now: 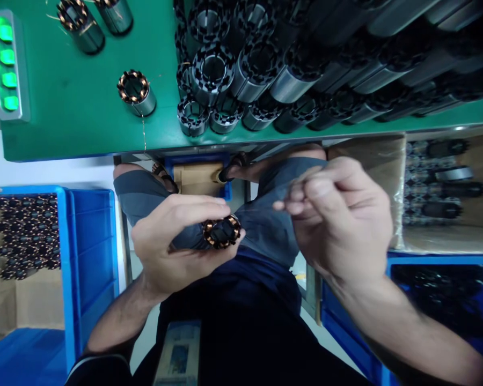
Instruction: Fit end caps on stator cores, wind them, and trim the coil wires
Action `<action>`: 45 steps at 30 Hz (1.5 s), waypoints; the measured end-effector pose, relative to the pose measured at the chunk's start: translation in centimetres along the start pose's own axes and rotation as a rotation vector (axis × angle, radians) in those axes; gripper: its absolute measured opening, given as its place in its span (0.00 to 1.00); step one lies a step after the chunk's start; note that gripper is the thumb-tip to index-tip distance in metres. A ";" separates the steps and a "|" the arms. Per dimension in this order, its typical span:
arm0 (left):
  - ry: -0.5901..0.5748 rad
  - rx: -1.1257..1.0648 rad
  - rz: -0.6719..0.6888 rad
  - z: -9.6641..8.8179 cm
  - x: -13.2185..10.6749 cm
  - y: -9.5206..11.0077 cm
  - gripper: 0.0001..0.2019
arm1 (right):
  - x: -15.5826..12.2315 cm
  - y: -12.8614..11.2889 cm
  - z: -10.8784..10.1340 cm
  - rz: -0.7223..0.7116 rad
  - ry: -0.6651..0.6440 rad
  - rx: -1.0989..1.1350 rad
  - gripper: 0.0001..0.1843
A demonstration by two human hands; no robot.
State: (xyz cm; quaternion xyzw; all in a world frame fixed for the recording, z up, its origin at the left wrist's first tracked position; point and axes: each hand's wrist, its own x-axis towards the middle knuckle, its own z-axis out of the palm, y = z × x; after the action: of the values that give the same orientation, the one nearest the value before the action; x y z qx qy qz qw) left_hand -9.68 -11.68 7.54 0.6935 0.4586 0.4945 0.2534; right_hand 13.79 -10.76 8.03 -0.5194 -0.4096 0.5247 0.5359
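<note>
My left hand is closed around a wound motor stator, a ring with copper coils and dark slots. Its open end faces up between thumb and fingers. To the right, my right hand is pinched and slightly blurred. A faint, thin wire seems to run from the stator to its fingertips. On the green table stands another copper-wound stator, with a loose wire end hanging over the front edge. Two more wound stators are at the table's far left.
Rows of unwound black and silver stator cores fill the table's right side. A lamp strip glows green at left. A blue crate at left holds wound stators; a cardboard box and blue bin stand at right.
</note>
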 end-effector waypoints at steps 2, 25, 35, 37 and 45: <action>0.034 0.026 -0.035 0.2 0.2 0.2 0.19 | -0.5 0.5 0.2 -0.054 -0.004 -0.025 0.14; 0.002 0.274 0.225 2.4 -0.9 -1.2 0.13 | -3.2 2.5 3.1 0.255 -0.252 0.295 0.16; -0.081 0.328 0.167 1.5 -1.0 0.0 0.09 | 0.3 0.1 0.0 -0.115 -0.414 -0.230 0.06; -0.297 0.016 -0.135 1.1 -0.5 -0.1 0.08 | 1.5 -1.2 -1.2 -0.372 -0.557 -0.485 0.04; -0.327 -0.260 -0.444 1.1 -2.3 -2.0 0.30 | 1.2 -3.4 -3.1 0.139 -0.739 -0.445 0.09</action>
State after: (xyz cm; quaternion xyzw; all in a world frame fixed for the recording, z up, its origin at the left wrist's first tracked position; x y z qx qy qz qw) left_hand -9.64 -12.70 4.51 0.6086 0.4850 0.3632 0.5124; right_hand 17.45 -9.64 10.86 -0.4262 -0.6409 0.6090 0.1917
